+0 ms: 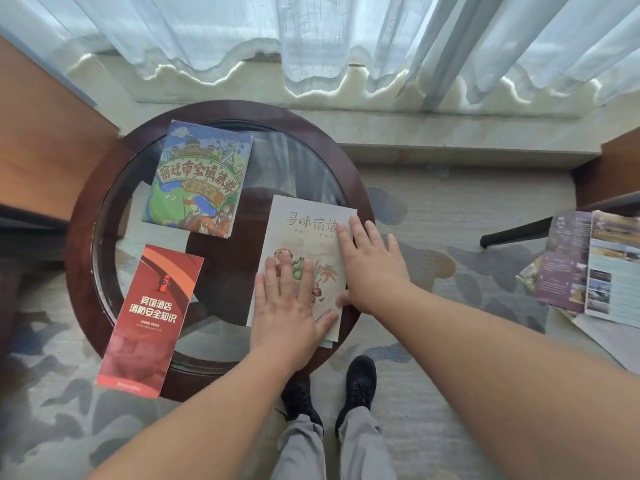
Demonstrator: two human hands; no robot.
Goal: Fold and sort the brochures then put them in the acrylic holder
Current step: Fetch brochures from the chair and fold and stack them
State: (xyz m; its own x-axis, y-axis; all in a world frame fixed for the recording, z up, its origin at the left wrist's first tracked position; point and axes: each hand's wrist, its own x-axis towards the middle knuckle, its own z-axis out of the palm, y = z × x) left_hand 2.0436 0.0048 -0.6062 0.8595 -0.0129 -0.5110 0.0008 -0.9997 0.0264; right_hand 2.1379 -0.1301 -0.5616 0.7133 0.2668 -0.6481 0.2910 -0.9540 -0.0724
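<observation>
While the beige brochure (304, 223) is pressed flat in the head view, both palms are laid upon it. The left hand (287, 303) is set on its lower half, fingers (285, 268) straight and slightly spread. The right hand (374, 268) is laid along its right edge, its fingers likewise straight and apart. Nothing is gripped by either. The brochure lies directly beneath the fingers, on the near right part of the round glass table (79, 237), its near edge reaching the wooden rim.

Left of the left fingers a red brochure (149, 317) is seen, folded narrow and overhanging the near rim. Beyond and left of the left fingertips a blue illustrated brochure (199, 178) is laid flat. Well to the right of the right fingers, off the table, a pile of opened brochures (588, 268) is seen. No acrylic holder is shown.

The step in hand is judged to be the creasing of the beige brochure. Next, the crease would need to be run firm, the brochure set with the folded ones, and another taken from the pile.
</observation>
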